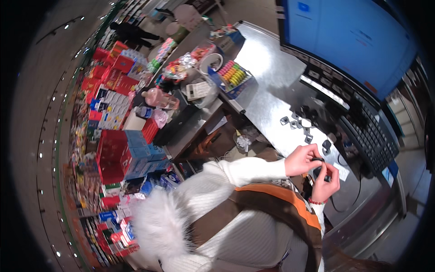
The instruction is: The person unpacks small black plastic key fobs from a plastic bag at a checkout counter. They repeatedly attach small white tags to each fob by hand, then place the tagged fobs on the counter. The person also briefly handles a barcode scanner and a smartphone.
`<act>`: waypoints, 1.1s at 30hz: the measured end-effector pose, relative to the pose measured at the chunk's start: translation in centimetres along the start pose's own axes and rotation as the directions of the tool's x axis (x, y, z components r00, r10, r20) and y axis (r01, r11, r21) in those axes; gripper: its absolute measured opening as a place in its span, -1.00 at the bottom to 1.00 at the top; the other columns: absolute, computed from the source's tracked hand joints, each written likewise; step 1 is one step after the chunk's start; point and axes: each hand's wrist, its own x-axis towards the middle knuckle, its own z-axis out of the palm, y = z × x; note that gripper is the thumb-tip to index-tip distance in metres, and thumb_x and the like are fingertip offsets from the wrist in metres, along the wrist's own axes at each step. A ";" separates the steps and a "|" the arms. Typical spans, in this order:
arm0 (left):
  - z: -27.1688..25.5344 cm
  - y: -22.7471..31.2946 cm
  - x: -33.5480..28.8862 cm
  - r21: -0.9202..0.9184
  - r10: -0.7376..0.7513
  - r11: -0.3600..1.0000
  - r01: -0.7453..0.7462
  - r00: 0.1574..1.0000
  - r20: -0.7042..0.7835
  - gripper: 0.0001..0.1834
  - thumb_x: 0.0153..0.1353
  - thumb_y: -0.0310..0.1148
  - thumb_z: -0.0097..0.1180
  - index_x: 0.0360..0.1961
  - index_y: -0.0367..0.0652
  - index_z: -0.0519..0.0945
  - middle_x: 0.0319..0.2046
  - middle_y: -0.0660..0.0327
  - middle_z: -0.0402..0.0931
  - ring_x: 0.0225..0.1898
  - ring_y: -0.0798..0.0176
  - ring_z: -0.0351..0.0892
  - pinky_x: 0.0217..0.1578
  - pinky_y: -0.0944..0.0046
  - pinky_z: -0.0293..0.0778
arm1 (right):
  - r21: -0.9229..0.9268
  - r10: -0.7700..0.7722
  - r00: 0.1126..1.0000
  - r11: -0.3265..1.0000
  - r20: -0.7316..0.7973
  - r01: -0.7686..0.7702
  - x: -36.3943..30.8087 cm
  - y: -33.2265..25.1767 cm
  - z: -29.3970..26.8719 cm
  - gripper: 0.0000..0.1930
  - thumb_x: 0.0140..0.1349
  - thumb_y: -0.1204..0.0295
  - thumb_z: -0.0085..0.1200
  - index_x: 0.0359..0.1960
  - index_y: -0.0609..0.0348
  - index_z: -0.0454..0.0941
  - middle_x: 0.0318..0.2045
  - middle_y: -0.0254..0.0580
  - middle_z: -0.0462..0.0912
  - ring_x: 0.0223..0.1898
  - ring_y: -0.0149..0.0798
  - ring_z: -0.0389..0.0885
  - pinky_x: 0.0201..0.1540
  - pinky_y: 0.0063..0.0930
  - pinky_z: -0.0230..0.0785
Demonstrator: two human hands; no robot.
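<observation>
My left hand [302, 160], in a white knit sleeve, pinches a small black piece [318, 159] between thumb and fingers. Close against it is my right hand [327, 185], with a red bead bracelet at the wrist; its fingertips are closed on the same piece. Something dark also shows by the right palm, too small to make out. Just beyond the hands, several small black squarish pieces [308, 138], some with a ring or hole in the middle, lie loose on the metal counter [267, 97]. A pale rounded piece [306, 123] lies among them.
A black keyboard [369, 133] and large blue monitor [349, 41] stand at the right. Candy-coloured items fill a blue box [233, 81] on the counter. A thin black cable [358, 195] hangs by my right hand. Red boxed goods [120, 81] crowd the left.
</observation>
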 end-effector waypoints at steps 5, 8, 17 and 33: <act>-0.1 -1.5 0.5 -0.068 0.044 0.996 -0.049 0.996 -0.074 -0.80 0.25 -0.58 0.25 -0.28 -0.26 0.41 -0.28 0.21 0.59 -0.18 0.44 0.62 -0.17 0.38 0.61 | -0.144 -0.176 0.984 0.974 -0.002 0.174 0.6 -0.9 0.9 -0.97 0.27 0.58 0.16 -0.30 0.29 0.59 -0.39 -0.14 0.62 -0.43 -0.12 0.59 -0.40 -0.31 0.41; -0.1 -1.9 0.5 -0.159 0.054 0.985 -0.069 0.994 -0.100 -0.80 0.24 -0.58 0.25 -0.29 -0.25 0.43 -0.32 0.23 0.59 -0.21 0.46 0.61 -0.17 0.40 0.59 | -0.165 -0.212 0.977 0.963 0.014 0.211 0.4 -1.5 1.1 -0.97 0.26 0.61 0.13 -0.29 0.29 0.57 -0.36 -0.11 0.61 -0.38 -0.05 0.60 -0.35 -0.26 0.42; -2.0 -0.9 0.7 -0.333 -0.121 0.941 0.064 0.981 -0.151 -0.85 0.31 -0.44 0.26 -0.22 -0.20 0.51 -0.30 0.21 0.66 -0.30 0.44 0.64 -0.27 0.44 0.58 | -0.076 -0.339 0.938 0.936 0.067 0.344 0.2 -0.9 0.9 -0.83 0.11 0.66 0.19 -0.27 0.22 0.53 -0.33 -0.11 0.60 -0.29 0.02 0.58 -0.20 -0.19 0.38; -8.1 -11.7 8.5 0.084 -0.339 0.930 0.357 0.925 -0.172 -0.71 0.43 -0.23 0.13 0.06 -0.14 0.60 -0.20 0.32 0.62 -0.23 0.44 0.62 -0.27 0.35 0.64 | -0.277 0.533 0.838 0.792 -0.121 -0.544 2.7 21.5 -4.5 -0.74 0.05 0.36 0.40 -0.43 0.23 0.57 -0.45 -0.18 0.56 -0.39 -0.18 0.56 -0.27 -0.32 0.44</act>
